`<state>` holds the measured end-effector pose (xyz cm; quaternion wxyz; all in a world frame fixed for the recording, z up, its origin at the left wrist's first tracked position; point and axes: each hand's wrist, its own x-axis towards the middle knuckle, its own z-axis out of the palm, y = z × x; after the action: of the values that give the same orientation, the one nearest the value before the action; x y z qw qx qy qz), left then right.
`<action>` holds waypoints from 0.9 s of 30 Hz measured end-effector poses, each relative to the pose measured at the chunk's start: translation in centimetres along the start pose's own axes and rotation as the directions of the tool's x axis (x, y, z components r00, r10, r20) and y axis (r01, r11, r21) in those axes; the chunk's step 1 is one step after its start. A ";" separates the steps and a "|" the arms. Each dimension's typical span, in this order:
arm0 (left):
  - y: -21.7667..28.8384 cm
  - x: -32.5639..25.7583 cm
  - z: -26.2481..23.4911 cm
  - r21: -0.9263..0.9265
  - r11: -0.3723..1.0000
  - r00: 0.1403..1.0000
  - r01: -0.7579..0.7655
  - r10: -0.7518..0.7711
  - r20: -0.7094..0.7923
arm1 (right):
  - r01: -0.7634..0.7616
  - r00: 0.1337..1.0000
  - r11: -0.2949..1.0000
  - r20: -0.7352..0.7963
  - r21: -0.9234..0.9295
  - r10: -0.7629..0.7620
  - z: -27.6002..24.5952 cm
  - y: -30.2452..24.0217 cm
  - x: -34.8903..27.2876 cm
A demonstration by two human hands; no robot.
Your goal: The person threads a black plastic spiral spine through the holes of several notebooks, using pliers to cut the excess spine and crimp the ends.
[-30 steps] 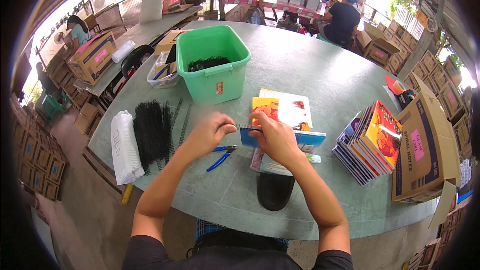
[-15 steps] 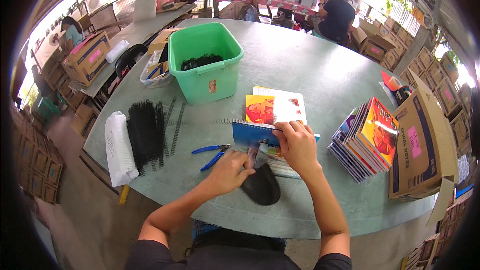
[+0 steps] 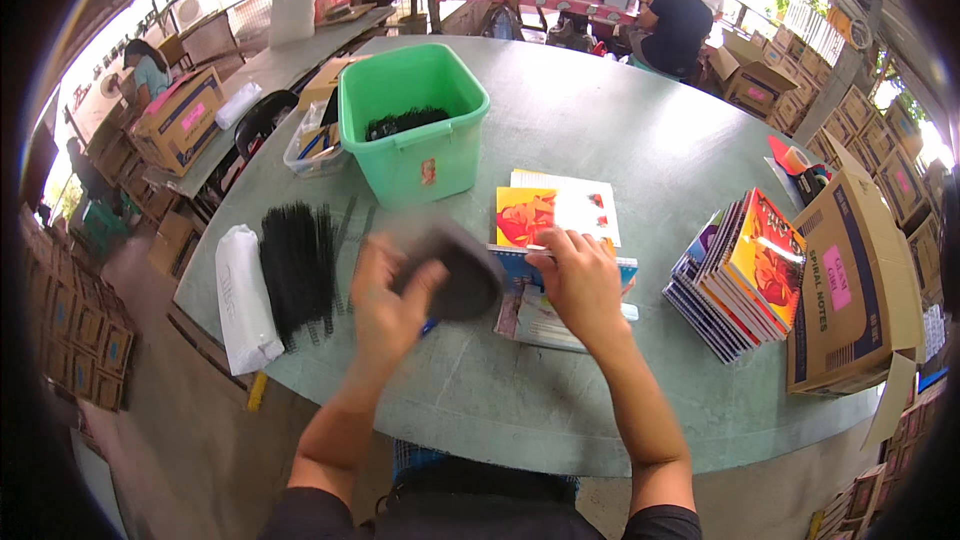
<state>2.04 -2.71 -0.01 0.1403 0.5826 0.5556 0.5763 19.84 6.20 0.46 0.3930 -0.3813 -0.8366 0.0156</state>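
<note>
My left hand, smeared by motion, grips a black rounded pad lifted above the table. The pad is blurred, so its exact kind does not show. My right hand is closed on the upper edge of a blue spiral notebook, fingers over the edge. The notebook lies on several books and sheets, with an orange-and-yellow notebook just behind it. Beneath my left hand a bit of blue pliers handle shows; the rest is hidden. Black spiral coils lie in a pile to the left.
A green bin with black coils inside stands at the back. Beside it is a clear tray of tools. At left lies a white wrapped roll. Stacked spiral notebooks and an open carton stand at right.
My left hand has picked up the black pad from the table and raised it, moving left and away from me. The blue notebook, upright before, now lies flatter under my right hand.
</note>
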 end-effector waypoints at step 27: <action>0.8 0.1 0.0 0.047 0.999 0.986 0.020 -0.028 0.164 | 0.028 0.999 0.999 0.046 -0.030 -0.026 -1.1 1.6 -1.5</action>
<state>2.42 -2.85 0.69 0.1794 0.6246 0.5618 0.5120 22.16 6.05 -0.31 0.3681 -0.3756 -0.8505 0.0060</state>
